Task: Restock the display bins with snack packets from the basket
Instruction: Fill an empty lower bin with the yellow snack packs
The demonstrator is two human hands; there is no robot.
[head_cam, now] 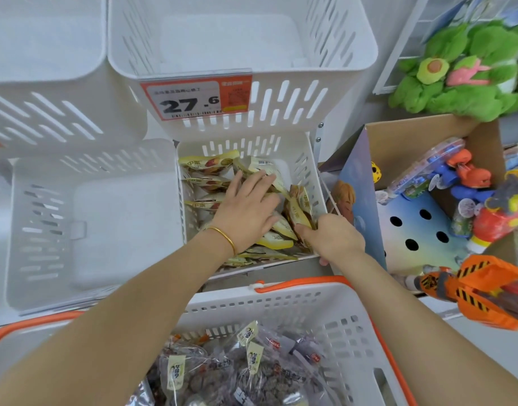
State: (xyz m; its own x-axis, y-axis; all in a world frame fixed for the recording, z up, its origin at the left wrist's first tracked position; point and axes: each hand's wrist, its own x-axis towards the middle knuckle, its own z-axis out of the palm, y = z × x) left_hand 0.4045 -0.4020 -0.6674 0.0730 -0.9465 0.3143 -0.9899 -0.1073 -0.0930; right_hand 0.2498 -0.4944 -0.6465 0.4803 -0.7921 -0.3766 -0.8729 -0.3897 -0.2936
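Observation:
A white display bin (313, 174) in the middle holds several yellow snack packets (208, 164). My left hand (246, 206) lies flat on the packets with its fingers spread. My right hand (331, 235) is at the bin's front right corner, its fingers curled round yellow packets (299, 209) that stand on edge against the right wall. Below, a white basket with orange handles (348, 326) holds clear packets of dark snacks (252, 373).
Empty white bins sit to the left (61, 224) and above (240, 48), the upper one bearing a price tag (193, 98). A cardboard box of toys (457, 200) stands to the right, with a green plush (469, 71) above it.

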